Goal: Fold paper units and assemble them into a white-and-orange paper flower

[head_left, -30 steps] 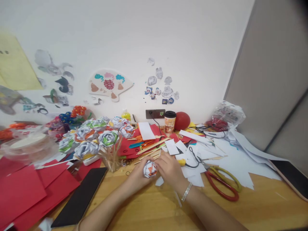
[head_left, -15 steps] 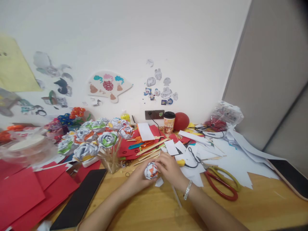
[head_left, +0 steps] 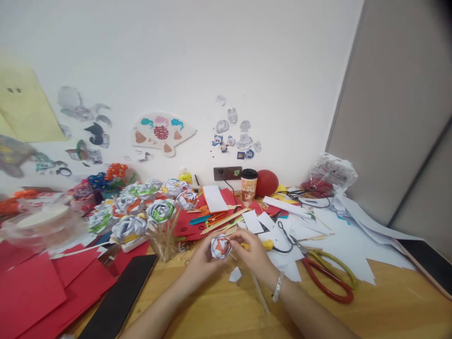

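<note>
A small folded paper flower (head_left: 221, 246), white with orange petals, sits in my left hand (head_left: 201, 261), whose fingers wrap its left side and underside. My right hand (head_left: 252, 252), with a bracelet at the wrist, is at the flower's right edge, its thumb and fingers pinched on the petals. Under the hands a small white paper scrap (head_left: 235, 274) lies on the wooden table (head_left: 212, 310). A thin pale stick (head_left: 260, 294) rests below my right hand. Finished-looking paper flowers (head_left: 160, 210) stand in a clear holder at the left.
Red sheets (head_left: 31, 296) and a black slab (head_left: 118, 296) lie at the left. Large scissors (head_left: 328, 278) and white paper (head_left: 356, 249) are at the right. Behind are wooden sticks, a paper cup (head_left: 249, 185), a red balloon (head_left: 267, 183) and a yellow-handled tool (head_left: 267, 245).
The view has tilted slightly upward. My right hand has shifted right along the flower's edge, and the white scrap below shows more fully. My left hand still holds the flower.
</note>
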The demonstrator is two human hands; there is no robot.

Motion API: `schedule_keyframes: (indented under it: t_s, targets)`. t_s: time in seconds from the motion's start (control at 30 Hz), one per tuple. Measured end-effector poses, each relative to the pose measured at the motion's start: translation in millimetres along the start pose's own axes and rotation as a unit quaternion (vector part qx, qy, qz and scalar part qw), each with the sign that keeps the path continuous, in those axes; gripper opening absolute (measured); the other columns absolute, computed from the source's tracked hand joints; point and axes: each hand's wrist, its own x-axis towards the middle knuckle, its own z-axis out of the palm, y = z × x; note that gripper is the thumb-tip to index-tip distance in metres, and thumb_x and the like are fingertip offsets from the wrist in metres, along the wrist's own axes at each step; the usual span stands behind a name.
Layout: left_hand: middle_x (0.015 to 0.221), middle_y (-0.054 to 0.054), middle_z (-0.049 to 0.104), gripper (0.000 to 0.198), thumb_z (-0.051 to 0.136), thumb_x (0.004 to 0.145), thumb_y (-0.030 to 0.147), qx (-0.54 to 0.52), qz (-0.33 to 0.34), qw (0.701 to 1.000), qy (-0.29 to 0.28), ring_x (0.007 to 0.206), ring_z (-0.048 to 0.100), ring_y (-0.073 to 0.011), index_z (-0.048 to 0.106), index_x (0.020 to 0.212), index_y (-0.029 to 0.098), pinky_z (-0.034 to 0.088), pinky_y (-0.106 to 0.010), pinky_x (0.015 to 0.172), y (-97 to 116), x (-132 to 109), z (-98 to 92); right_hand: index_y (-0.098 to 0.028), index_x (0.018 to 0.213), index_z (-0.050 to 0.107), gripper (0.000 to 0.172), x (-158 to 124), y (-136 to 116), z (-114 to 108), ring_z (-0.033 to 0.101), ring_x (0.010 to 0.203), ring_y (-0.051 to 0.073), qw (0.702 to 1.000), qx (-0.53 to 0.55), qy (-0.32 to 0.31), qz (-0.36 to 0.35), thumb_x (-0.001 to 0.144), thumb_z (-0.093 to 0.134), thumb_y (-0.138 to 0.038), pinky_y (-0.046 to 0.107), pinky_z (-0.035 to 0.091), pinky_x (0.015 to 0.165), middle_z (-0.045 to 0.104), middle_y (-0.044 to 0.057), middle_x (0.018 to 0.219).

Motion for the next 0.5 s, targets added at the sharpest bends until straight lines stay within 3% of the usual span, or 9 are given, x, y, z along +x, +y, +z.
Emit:
schedule_keyframes:
  t_s: [0.17, 0.37, 0.5]
  targets:
    - [0.090, -0.003, 0.061, 0.044, 0.070, 0.062, 0.023, 0.109, 0.018, 0.994, -0.002, 0.078, 0.059, -0.0180, 0.047, 0.099, 0.018, 0.048, -0.030, 0.069, -1.2, -2.4, 1.3, -0.022, 0.082, 0.066, 0.009, 0.5, -6.2, -5.6, 0.056, 0.087, 0.018, 0.999, -0.010, -0.030, -0.041, 0.079, 0.058, -0.023, 0.033, 0.042, 0.081, 0.064, 0.003, 0.084]
    - [0.104, -0.007, 0.061, 0.042, 0.066, 0.064, 0.018, 0.196, 0.059, 0.978, -0.028, 0.094, 0.056, -0.0224, 0.051, 0.103, 0.018, 0.046, -0.032, 0.079, -1.7, -3.0, -1.1, -0.021, 0.077, 0.067, 0.008, 1.8, -2.6, -4.9, 0.057, 0.081, 0.018, 0.999, 0.000, -0.030, -0.039, 0.078, 0.060, -0.025, 0.034, 0.042, 0.082, 0.065, 0.003, 0.078]
    - [0.101, -0.006, 0.062, 0.042, 0.066, 0.062, 0.015, 0.211, 0.068, 0.975, -0.032, 0.092, 0.057, -0.0220, 0.052, 0.101, 0.018, 0.046, -0.032, 0.080, -1.5, -2.7, -3.3, -0.021, 0.076, 0.067, 0.008, 1.7, -2.1, -4.6, 0.056, 0.079, 0.018, 0.999, 0.014, -0.030, -0.030, 0.077, 0.061, -0.026, 0.034, 0.043, 0.079, 0.064, 0.003, 0.076]
